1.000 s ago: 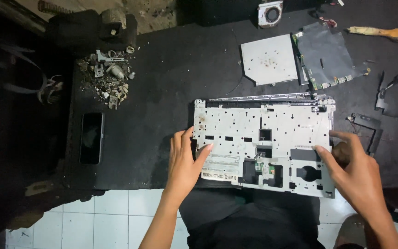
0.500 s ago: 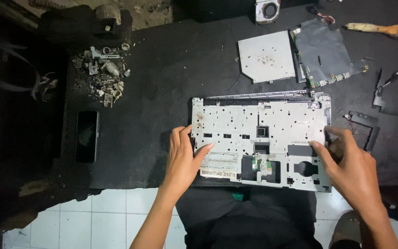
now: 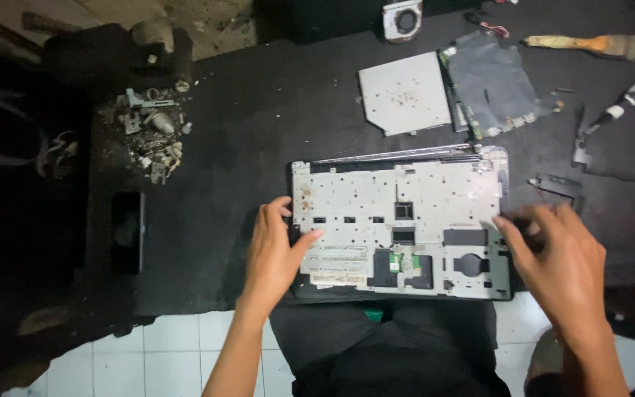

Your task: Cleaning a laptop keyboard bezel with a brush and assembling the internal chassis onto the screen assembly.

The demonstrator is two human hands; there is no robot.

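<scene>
- A flat silver laptop frame (image 3: 406, 220) is seen lying on the dark mat (image 3: 259, 132), near the front edge, just above the person's lap.
- The frame is full of small holes and cut-outs, and it lies flat with its long side going left to right.
- The left hand (image 3: 273, 254) is placed on the left edge of the frame. The thumb is laid on top of the silver plate and the fingers are curled around the side, so that edge is gripped.
- The right hand (image 3: 560, 265) is held at the right edge of the frame with the fingers spread. It looks blurry, so it cannot be told if the frame is gripped or only touched.
- The two hands are kept well apart, one at each end of the frame.
- A thin silver square plate (image 3: 404, 92) is seen farther back on the mat, apart from the frame.
- A dark circuit board (image 3: 497, 84) is laid just beside that plate, to its right.
- A small round fan (image 3: 403, 18) is seen at the far edge.
- A brush with a wooden handle (image 3: 589, 45) is laid at the far right.
- A heap of small metal bits (image 3: 152, 136) is piled to the left.
- A dark phone (image 3: 126, 231) is laid flat near the left side of the mat.
</scene>
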